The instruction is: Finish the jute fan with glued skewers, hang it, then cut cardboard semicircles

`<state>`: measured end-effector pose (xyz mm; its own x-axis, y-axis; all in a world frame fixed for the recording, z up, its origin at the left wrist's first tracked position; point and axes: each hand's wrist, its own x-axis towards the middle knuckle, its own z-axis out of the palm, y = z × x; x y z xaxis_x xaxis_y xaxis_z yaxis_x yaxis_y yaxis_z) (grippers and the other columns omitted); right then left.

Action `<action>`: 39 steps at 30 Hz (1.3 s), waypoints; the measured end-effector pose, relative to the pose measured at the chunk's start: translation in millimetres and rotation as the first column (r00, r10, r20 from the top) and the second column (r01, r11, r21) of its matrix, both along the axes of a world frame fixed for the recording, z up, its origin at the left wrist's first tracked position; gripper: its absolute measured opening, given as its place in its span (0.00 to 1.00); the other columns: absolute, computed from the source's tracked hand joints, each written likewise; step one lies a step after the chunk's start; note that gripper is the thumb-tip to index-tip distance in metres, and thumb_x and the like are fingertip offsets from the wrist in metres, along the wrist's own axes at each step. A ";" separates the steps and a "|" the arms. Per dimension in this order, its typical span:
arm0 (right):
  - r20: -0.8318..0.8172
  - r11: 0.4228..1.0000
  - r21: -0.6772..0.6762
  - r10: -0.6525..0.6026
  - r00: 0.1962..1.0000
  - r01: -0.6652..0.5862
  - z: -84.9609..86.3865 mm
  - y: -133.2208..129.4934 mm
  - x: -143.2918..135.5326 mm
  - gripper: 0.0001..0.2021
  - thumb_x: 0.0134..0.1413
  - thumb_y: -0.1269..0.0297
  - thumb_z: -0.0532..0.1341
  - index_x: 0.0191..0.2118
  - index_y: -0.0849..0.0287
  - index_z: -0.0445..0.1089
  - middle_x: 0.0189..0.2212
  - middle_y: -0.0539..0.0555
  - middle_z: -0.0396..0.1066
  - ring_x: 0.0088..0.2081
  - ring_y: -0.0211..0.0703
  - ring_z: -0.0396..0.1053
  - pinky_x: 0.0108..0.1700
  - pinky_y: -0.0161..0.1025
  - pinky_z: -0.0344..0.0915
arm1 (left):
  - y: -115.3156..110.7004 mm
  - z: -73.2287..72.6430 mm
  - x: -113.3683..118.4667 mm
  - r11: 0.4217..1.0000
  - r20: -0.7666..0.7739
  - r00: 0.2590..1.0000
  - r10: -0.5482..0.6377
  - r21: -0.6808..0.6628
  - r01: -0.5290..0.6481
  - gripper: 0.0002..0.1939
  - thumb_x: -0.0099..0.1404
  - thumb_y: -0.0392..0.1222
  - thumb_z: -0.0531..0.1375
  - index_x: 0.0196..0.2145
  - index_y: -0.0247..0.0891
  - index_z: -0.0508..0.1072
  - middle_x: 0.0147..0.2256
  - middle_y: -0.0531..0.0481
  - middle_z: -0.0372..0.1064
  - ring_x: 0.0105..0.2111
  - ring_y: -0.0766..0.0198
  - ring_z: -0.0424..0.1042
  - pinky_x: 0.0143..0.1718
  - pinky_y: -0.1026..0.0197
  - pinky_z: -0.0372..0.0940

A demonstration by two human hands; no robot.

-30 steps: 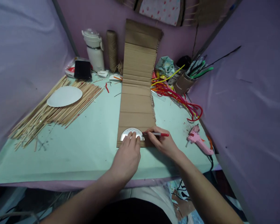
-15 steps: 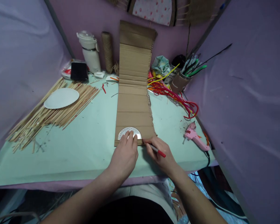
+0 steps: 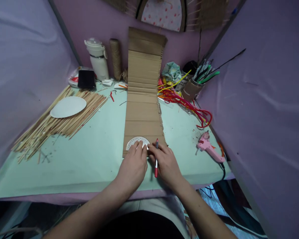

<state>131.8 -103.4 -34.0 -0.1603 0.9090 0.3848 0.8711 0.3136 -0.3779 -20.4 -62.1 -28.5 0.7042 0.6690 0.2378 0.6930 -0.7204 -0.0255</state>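
A long strip of brown cardboard [image 3: 142, 109] lies on the table and rises against the back wall. Near its front edge rests a clear protractor [image 3: 138, 139], curved side away from me. The fingers of my left hand [image 3: 133, 162] lie flat on it, slightly apart, pressing it down and covering part of its lower middle. My right hand [image 3: 165, 164] holds a red pen [image 3: 156, 162] between its fingers, the pen pointing away from me. The fingertips of that hand touch the protractor's right end.
Thin sticks [image 3: 72, 124] under a white oval plate [image 3: 68, 107] lie left. A white bottle [image 3: 98, 61] and a twine roll [image 3: 116, 59] stand behind. Red pipe cleaners [image 3: 186, 108], a pink glue gun [image 3: 209, 147] and a holder of tools [image 3: 191, 89] are right.
The pen has swung from slanting across the right hand to pointing straight away from me, off the cardboard's front edge. My right fingertips have shifted left to the protractor. The left hand stays in place.
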 end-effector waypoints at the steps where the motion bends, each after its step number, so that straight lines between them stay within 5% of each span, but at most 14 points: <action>1: 0.050 1.000 -0.001 -0.010 0.999 0.010 0.0 -0.3 -1.9 0.15 0.66 0.68 0.52 0.55 0.62 0.66 0.46 0.61 0.75 0.53 0.52 0.65 0.47 0.48 0.63 | -0.2 0.9 -0.2 1.000 -0.002 1.000 -0.007 -0.006 0.007 0.22 0.64 0.32 0.50 0.54 0.20 0.68 0.54 0.30 0.67 0.56 0.44 0.65 0.56 0.47 0.61; 7: 0.255 1.000 0.004 -0.003 0.967 0.002 2.9 -2.9 -6.6 0.17 0.63 0.73 0.54 0.57 0.67 0.64 0.40 0.63 0.77 0.51 0.54 0.65 0.46 0.48 0.58 | 13.5 22.2 -10.0 0.968 0.055 0.997 -0.052 -0.244 0.064 0.19 0.68 0.34 0.49 0.54 0.27 0.67 0.53 0.34 0.68 0.55 0.50 0.65 0.55 0.50 0.61; 12: 0.296 1.000 -0.005 0.003 0.955 -0.002 5.3 -2.1 -6.3 0.17 0.63 0.74 0.55 0.56 0.66 0.65 0.37 0.63 0.76 0.47 0.54 0.67 0.46 0.48 0.57 | 67.1 40.8 -18.2 0.839 0.094 0.984 -0.152 -0.513 0.179 0.11 0.68 0.37 0.51 0.38 0.36 0.74 0.37 0.46 0.74 0.37 0.59 0.71 0.39 0.60 0.64; 18: 0.257 1.000 -0.018 -0.005 0.966 0.010 3.9 -3.1 -5.9 0.16 0.65 0.71 0.54 0.56 0.65 0.64 0.39 0.60 0.77 0.48 0.54 0.66 0.46 0.47 0.56 | 124.1 33.5 -14.5 0.728 0.061 0.958 -0.281 -0.637 0.254 0.10 0.57 0.32 0.62 0.38 0.40 0.75 0.37 0.51 0.72 0.42 0.61 0.67 0.42 0.63 0.58; 27: 0.199 1.000 -0.006 0.005 0.980 -0.004 0.3 -3.2 -4.4 0.16 0.66 0.70 0.52 0.57 0.66 0.63 0.40 0.60 0.77 0.50 0.54 0.65 0.47 0.47 0.54 | 127.7 35.5 -17.7 0.699 0.011 0.957 -0.291 -0.681 0.220 0.11 0.60 0.40 0.62 0.42 0.44 0.74 0.41 0.49 0.66 0.48 0.56 0.62 0.47 0.57 0.53; 34: -0.082 1.000 -0.024 0.012 0.997 -0.014 8.0 -2.8 -12.2 0.16 0.66 0.63 0.52 0.56 0.59 0.64 0.42 0.60 0.72 0.42 0.50 0.67 0.44 0.46 0.58 | 128.8 30.4 -17.4 0.706 0.008 0.956 -0.294 -0.672 0.223 0.11 0.60 0.40 0.62 0.42 0.45 0.73 0.41 0.48 0.65 0.48 0.54 0.61 0.45 0.56 0.53; 39: -0.525 0.998 -0.048 0.011 0.851 -0.042 14.7 3.7 -40.0 0.11 0.66 0.65 0.50 0.41 0.56 0.70 0.34 0.54 0.70 0.37 0.44 0.68 0.39 0.40 0.63 | 129.1 29.2 -17.4 0.707 0.005 0.954 -0.300 -0.670 0.226 0.11 0.60 0.40 0.62 0.42 0.45 0.73 0.40 0.49 0.64 0.48 0.54 0.60 0.44 0.57 0.52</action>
<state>91.8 -99.7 -19.3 0.0267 0.9295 0.3679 0.5304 0.2988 -0.7933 -37.8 67.0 0.7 0.8700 0.4137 -0.2683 0.4931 -0.7335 0.4678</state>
